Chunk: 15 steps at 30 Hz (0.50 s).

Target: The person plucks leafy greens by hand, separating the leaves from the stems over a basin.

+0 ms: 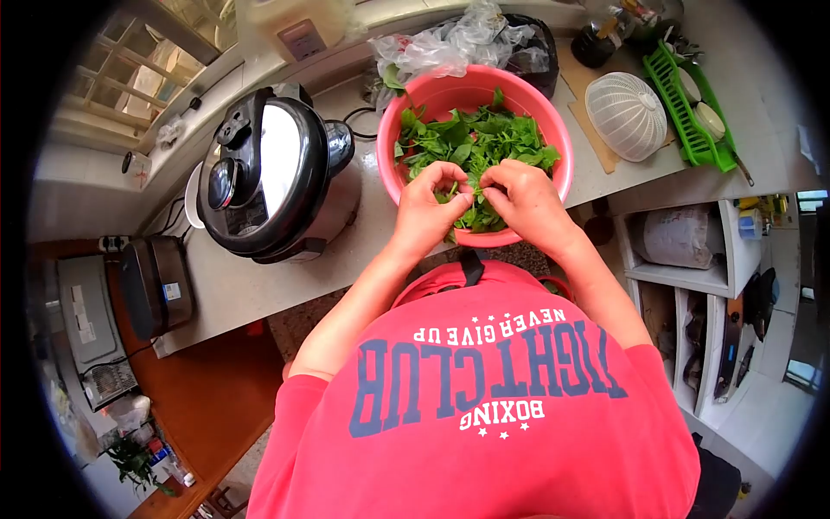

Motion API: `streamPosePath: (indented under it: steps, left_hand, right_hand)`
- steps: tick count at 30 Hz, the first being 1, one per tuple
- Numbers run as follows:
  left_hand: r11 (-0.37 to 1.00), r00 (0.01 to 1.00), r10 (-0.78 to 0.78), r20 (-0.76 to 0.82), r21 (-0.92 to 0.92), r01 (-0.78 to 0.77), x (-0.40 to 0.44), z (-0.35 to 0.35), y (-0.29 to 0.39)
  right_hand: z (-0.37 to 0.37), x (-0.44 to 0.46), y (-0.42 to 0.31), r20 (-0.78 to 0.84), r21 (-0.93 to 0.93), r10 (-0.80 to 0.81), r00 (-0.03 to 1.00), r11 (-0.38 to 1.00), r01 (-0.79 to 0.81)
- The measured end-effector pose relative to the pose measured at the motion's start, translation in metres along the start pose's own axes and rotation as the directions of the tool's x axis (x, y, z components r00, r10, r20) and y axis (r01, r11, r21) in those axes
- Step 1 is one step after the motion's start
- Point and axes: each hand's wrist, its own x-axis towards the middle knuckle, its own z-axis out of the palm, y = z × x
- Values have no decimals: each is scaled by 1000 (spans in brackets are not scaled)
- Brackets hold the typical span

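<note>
A pink plastic basin [560,117] stands on the counter in front of me, with loose leafy greens [484,134] heaped inside. Over its near side, my left hand [435,201] pinches a bit of green stem between thumb and fingertips. Close beside it, my right hand [524,197] is closed in a pinch on the same greens, its fingertips almost meeting those of the left. The piece between the hands is small and partly covered by the fingers. One leaf [392,78] lies over the basin's far left rim.
An electric pressure cooker [259,173] stands left of the basin. Crumpled clear plastic bags [458,43] lie behind it. To the right are a white mesh dome [626,117] and a green dish rack [687,108]. White shelves [692,277] stand below on the right.
</note>
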Motion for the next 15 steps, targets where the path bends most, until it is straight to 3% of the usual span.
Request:
streamPosePath:
  steps: [6,8,10,15]
  left_hand:
    - [988,999,-22,-33,-155,16,-4,-5,-2]
    - [969,991,-114,-72,-230,95,-6,-8,7]
    - [967,993,-107,-54,-237,92,-7,-11,9]
    - [975,998,-53,-32,-218,44,-5,-10,-1]
  right_hand:
    - [0,4,-9,97,169,150,984,972,-165]
    - [2,4,-8,129,210,181,975,956,-205]
    - [7,4,-3,203,399,307,930,842,-364]
    - [10,3,-7,274,470,326,905,775,-422]
